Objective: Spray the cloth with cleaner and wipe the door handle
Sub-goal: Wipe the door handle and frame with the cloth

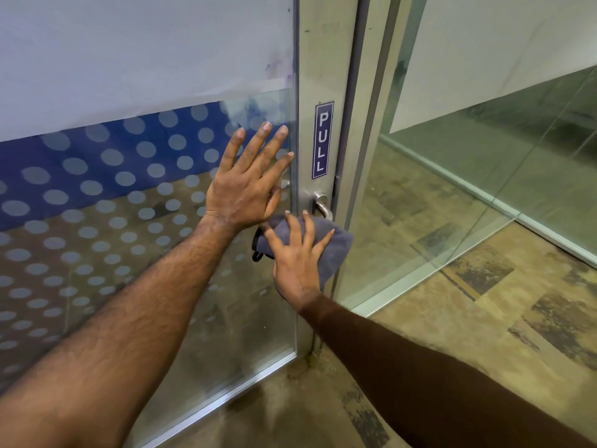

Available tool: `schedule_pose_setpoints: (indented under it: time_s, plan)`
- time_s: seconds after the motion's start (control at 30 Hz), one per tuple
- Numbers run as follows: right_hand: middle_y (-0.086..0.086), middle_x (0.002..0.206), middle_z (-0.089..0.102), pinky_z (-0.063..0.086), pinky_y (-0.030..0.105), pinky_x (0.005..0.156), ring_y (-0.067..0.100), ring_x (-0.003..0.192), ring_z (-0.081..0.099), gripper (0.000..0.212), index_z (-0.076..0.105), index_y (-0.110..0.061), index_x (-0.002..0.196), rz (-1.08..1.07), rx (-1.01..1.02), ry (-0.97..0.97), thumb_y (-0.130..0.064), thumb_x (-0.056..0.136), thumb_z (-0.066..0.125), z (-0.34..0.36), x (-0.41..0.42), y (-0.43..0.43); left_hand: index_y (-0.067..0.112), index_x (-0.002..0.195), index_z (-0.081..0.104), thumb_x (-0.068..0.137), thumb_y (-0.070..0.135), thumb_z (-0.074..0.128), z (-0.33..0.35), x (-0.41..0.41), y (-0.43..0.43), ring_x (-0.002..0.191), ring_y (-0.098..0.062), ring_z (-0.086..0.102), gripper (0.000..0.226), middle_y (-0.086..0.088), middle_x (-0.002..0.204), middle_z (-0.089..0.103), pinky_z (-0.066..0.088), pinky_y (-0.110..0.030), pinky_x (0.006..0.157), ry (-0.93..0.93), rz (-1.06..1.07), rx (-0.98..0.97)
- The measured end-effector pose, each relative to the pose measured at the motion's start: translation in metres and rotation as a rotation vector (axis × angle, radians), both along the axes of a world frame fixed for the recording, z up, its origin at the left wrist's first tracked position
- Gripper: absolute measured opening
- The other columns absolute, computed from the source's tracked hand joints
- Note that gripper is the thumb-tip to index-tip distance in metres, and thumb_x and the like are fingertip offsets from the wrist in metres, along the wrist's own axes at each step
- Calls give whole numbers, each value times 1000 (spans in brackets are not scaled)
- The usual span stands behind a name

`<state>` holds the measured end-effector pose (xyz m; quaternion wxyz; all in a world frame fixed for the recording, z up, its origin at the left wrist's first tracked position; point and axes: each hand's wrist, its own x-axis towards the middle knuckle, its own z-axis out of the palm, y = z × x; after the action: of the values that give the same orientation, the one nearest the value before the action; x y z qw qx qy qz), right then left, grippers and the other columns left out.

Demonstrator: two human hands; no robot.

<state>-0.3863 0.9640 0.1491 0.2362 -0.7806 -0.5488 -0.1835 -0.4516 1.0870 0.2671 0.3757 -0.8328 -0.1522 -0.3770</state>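
Observation:
A silver lever door handle (320, 203) sticks out of the metal door frame (323, 59) below a blue PULL sticker (322, 140). My right hand (298, 253) grips a folded grey cloth (336, 240), pressing it over the handle's lower end; only the handle's upper part shows. My left hand (248, 185) lies flat with fingers spread on the glass door pane (129, 221), just left of the handle. No spray bottle is in view.
The glass door carries a dotted frosted film and a pale sheet (129, 53) higher up. To the right stands a fixed glass wall (484, 140) with a metal floor rail. Patterned brown carpet (484, 318) covers the floor at lower right.

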Motion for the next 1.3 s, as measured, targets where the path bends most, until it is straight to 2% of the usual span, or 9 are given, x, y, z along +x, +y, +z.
schedule_pose_setpoints:
  time_s: [0.13,0.27,0.37,0.57,0.77,0.87,1.0,1.13,1.3]
  plan:
    - [9,158,18,-3,82,100,41,146,8,86,48,-35,142,70,-26,-97,-11,65,78,-6,-2,-2,15,140,55,98,31,42,2,0,0,147,-35,34,47,-14,158,38,17,-54,119,-13,-11,13]
    - [2,162,28,13,82,104,38,146,10,64,55,-35,138,169,-132,-385,-29,78,75,-9,24,-10,15,141,54,97,30,43,2,-1,-1,147,-35,33,48,-14,158,38,14,-53,120,0,-12,10]
    - [-2,161,32,17,78,107,35,146,16,52,57,-28,138,289,-76,-514,-26,86,64,-9,47,-8,16,141,54,97,30,45,2,-1,-1,148,-35,32,47,-14,159,37,14,-54,120,1,-12,0]
    - [-3,163,21,2,72,115,33,149,17,51,50,-20,144,419,-27,-600,-20,94,57,-13,72,-14,15,143,51,98,32,44,1,-3,1,149,-35,28,49,-15,160,34,14,-54,120,23,4,-3]
    - [-1,164,20,16,72,114,36,150,15,49,48,-17,143,507,-50,-639,-14,95,51,-6,93,-26,14,143,51,96,32,45,3,-3,-1,150,-35,27,51,-15,161,33,13,-53,121,33,18,-20]
    - [-1,162,30,25,71,111,36,148,29,43,54,-16,139,517,-33,-649,-13,96,52,-3,101,-34,14,144,50,96,33,46,4,-3,-3,150,-35,26,51,-15,161,32,11,-53,121,33,13,-45]
    - [1,162,22,33,68,108,37,146,32,41,59,-16,134,482,-57,-605,-13,93,59,-8,112,-51,14,146,47,96,33,46,2,-3,-4,152,-33,21,53,-15,163,28,6,-51,123,56,12,-92]
    - [4,161,32,42,61,103,38,142,39,42,64,-8,127,364,-190,-447,-6,89,46,-10,131,-78,16,146,46,96,37,43,4,-3,-8,153,-34,16,54,-15,165,23,-3,-50,123,85,45,-158]
    - [1,165,20,41,51,108,34,145,32,48,60,-7,131,128,-271,-204,3,85,46,-6,142,-98,19,147,45,94,40,44,-3,4,-22,154,-34,10,57,-14,166,18,-7,-53,122,79,79,-265]
